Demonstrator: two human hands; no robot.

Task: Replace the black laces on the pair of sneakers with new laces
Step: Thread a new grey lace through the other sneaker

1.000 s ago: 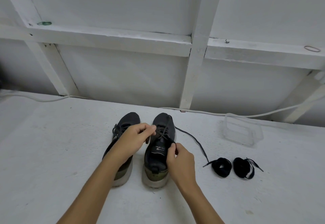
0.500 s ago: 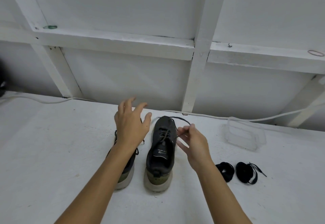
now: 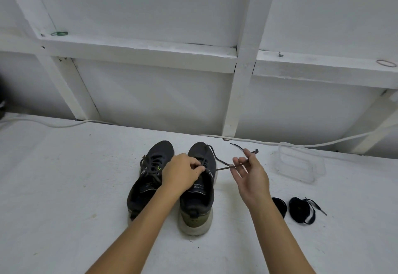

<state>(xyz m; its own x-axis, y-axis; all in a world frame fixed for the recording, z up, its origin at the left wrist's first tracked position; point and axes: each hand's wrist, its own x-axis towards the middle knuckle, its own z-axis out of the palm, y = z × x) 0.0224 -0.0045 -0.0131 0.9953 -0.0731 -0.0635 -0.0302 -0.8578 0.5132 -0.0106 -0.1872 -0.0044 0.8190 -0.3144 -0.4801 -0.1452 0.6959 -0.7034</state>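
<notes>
Two dark sneakers stand side by side on the white surface, toes pointing away from me. The left sneaker is still laced. My left hand rests over the right sneaker and pinches its black lace at the eyelets. My right hand is raised to the right of that shoe, with the loose black lace running between its finger and thumb; the lace's free end trails beyond the fingers. Two coiled black laces lie on the surface to the right.
A clear plastic container sits at the right, near the wall. A white cable runs along the foot of the white framed wall behind the shoes. Rubber bands lie on the wall's ledge.
My left hand came down from the air onto the right sneaker's laces. My right hand moved out to the right, drawing the lace end away from the shoe.
</notes>
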